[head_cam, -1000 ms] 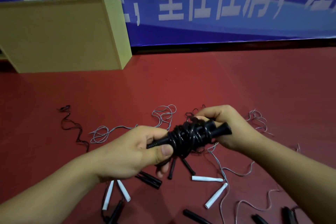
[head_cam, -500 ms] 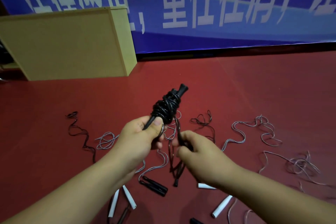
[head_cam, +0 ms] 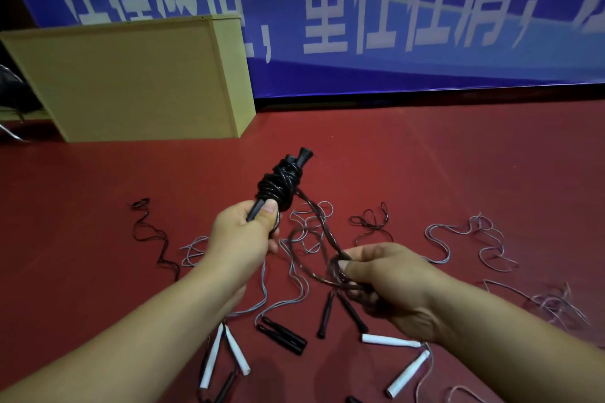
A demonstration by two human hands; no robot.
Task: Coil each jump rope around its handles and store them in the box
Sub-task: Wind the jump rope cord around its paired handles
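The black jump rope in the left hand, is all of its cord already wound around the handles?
No, a loose length of cord runs from the coiled black jump rope down to the right hand.

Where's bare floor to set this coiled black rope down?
Bare red floor lies between the box, the banner and the loose ropes. Crowded: near the hands, among the white handles and black handles.
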